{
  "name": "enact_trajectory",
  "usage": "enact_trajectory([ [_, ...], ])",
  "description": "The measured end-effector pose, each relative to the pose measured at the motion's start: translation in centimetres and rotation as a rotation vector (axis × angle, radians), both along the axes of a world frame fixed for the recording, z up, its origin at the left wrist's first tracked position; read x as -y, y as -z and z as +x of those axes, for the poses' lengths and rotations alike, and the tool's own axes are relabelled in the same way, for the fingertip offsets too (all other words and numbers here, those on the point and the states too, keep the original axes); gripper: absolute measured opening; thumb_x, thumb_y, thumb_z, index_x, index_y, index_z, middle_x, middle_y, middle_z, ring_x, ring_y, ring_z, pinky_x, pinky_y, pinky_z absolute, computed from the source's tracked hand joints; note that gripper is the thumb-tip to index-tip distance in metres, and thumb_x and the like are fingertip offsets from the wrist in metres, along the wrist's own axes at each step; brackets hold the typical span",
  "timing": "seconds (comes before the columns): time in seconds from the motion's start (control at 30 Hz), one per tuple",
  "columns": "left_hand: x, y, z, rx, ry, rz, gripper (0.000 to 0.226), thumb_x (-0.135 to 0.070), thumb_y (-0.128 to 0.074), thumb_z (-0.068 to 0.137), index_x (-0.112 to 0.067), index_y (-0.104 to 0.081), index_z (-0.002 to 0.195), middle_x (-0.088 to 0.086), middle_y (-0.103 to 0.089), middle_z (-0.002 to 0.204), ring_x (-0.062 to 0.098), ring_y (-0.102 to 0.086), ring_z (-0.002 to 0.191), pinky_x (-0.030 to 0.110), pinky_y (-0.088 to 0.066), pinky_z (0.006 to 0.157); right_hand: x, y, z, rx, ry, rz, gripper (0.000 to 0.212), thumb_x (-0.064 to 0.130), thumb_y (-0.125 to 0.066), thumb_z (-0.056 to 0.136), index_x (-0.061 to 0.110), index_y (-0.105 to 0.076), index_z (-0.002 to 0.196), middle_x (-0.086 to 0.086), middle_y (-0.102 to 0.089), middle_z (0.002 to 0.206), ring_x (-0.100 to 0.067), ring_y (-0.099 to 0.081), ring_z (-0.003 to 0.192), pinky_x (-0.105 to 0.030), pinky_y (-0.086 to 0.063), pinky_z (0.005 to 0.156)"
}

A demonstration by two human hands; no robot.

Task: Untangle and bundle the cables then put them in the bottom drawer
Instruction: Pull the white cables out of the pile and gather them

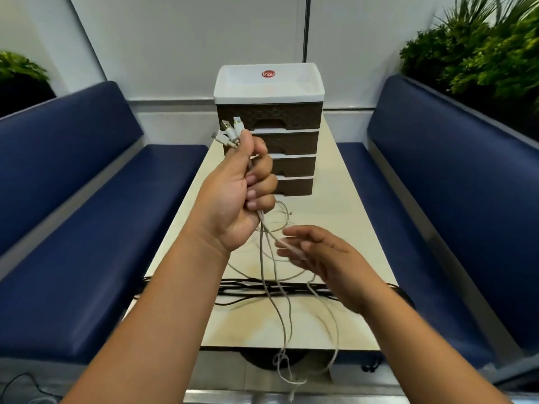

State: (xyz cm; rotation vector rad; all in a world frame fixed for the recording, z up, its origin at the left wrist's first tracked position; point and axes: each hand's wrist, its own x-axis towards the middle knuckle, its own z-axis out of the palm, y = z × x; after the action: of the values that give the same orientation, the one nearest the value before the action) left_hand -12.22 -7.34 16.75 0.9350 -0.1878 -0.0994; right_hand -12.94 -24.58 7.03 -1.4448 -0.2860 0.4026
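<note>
Head view: her left hand (242, 182) fists the thin white charging cables (264, 258) above the pale table (344, 228), right hand (318, 255) loose-fingered among the dangling strands, brown plastic drawer tower (269, 141) behind.

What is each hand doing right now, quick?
Left hand: fingers curled round the white cables, plug ends sticking out above.
Right hand: open, fingers relaxed, blurred; whether it touches a strand cannot be told.

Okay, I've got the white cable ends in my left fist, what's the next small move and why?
Probably slide the right hand down the white cables to separate them. The left hand already grips their plugs together, but the strands hang loose, cross the black cables on the table, and end knotted below its edge.
</note>
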Motion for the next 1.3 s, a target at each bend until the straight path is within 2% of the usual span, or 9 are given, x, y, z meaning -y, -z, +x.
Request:
enact_trajectory([
  [0.1,0.0,0.3,1.7,-0.01,-0.028,0.019,0.034,-0.045,-0.036,0.102,-0.021,-0.053,0.085,-0.006,-0.021,0.058,0.004,-0.015,0.046,0.015,-0.015,0.037,-3.6,-0.4,-1.0,0.121,-0.166,-0.082,0.034,0.034,-0.047,0.095,0.014,-0.059,0.12,0.001,-0.073,0.099,-0.01,-0.067,0.101,-0.024,-0.05,0.094],
  [0.23,-1.6,0.2,4.3,-0.018,-0.104,-0.002,0.035,-0.043,-0.034,0.102,-0.021,-0.051,0.082,-0.008,-0.022,0.056,0.004,-0.015,0.045,0.015,-0.014,0.036,-7.2,3.7,-0.9,0.127,-0.262,-0.26,0.028,0.042,-0.043,0.098,0.021,-0.06,0.091,0.007,-0.059,0.062,-0.016,-0.064,0.075,-0.049,-0.046,0.096],
  [0.37,-4.6,0.6,6.8,-0.067,-0.143,-0.045,0.035,-0.043,-0.034,0.103,-0.022,-0.049,0.078,-0.008,-0.021,0.055,0.004,-0.014,0.044,0.015,-0.014,0.035,-5.1,7.2,1.3,0.053,-0.414,-0.395,0.034,0.056,-0.054,0.088,0.028,-0.067,0.102,0.006,-0.072,0.097,-0.009,-0.064,0.104,-0.035,-0.046,0.101],
  [0.47,-6.2,1.2,7.9,-0.121,-0.161,-0.048,0.034,-0.043,-0.036,0.102,-0.022,-0.049,0.078,-0.007,-0.02,0.055,0.004,-0.013,0.045,0.016,-0.013,0.036,-3.2,8.7,4.3,-0.202,-0.033,-0.149,0.041,0.049,-0.056,0.093,0.013,-0.068,0.109,-0.007,-0.072,0.106,-0.019,-0.067,0.099,-0.031,-0.052,0.089],
  [0.63,-7.3,2.2,9.5,-0.172,-0.145,-0.042,0.034,-0.042,-0.037,0.102,-0.022,-0.049,0.077,-0.008,-0.021,0.053,0.004,-0.015,0.043,0.016,-0.012,0.036,-0.1,12.5,10.5,-0.055,0.388,-1.152,0.03,0.039,-0.056,0.095,0.009,-0.057,0.094,-0.005,-0.064,0.09,-0.026,-0.061,0.087,-0.032,-0.047,0.073],
  [0.77,-8.0,2.6,10.7,-0.189,-0.125,-0.033,0.034,-0.042,-0.038,0.102,-0.022,-0.05,0.077,-0.009,-0.022,0.054,0.004,-0.015,0.042,0.016,-0.013,0.035,-0.6,14.4,11.4,-0.059,0.381,-1.302,0.022,0.032,-0.055,0.095,0.01,-0.053,0.091,-0.006,-0.062,0.092,-0.022,-0.059,0.083,-0.027,-0.038,0.064],
  [0.97,-9.2,3.3,11.8,-0.229,-0.116,-0.003,0.033,-0.043,-0.041,0.1,-0.022,-0.05,0.076,-0.008,-0.02,0.057,0.005,-0.013,0.046,0.017,-0.01,0.039,-0.5,13.5,12.8,-0.266,0.517,-0.991,0.037,0.018,-0.059,0.089,0.01,-0.044,0.057,-0.006,-0.05,0.057,-0.02,-0.045,0.052,-0.026,-0.034,0.05],
  [1.13,-9.9,3.9,12.3,-0.271,-0.137,0.048,0.028,-0.037,-0.043,0.101,-0.019,-0.053,0.082,-0.006,-0.023,0.059,0.005,-0.016,0.046,0.017,-0.014,0.039,-0.7,6.2,14.1,-0.395,0.664,-0.093,0.01,0.001,-0.055,0.093,-0.002,-0.062,0.087,-0.022,-0.068,0.085,-0.024,-0.069,0.075,-0.027,-0.046,0.06],
  [1.3,-9.4,4.1,12.7,-0.308,-0.136,0.113,0.029,-0.037,-0.043,0.1,-0.014,-0.055,0.088,-0.005,-0.024,0.058,0.005,-0.018,0.046,0.018,-0.015,0.04,-3.1,-4.1,13.5,-0.018,0.623,0.174,0.015,0.005,-0.057,0.094,0.01,-0.061,0.108,-0.006,-0.074,0.085,-0.021,-0.073,0.085,-0.028,-0.056,0.077],
])
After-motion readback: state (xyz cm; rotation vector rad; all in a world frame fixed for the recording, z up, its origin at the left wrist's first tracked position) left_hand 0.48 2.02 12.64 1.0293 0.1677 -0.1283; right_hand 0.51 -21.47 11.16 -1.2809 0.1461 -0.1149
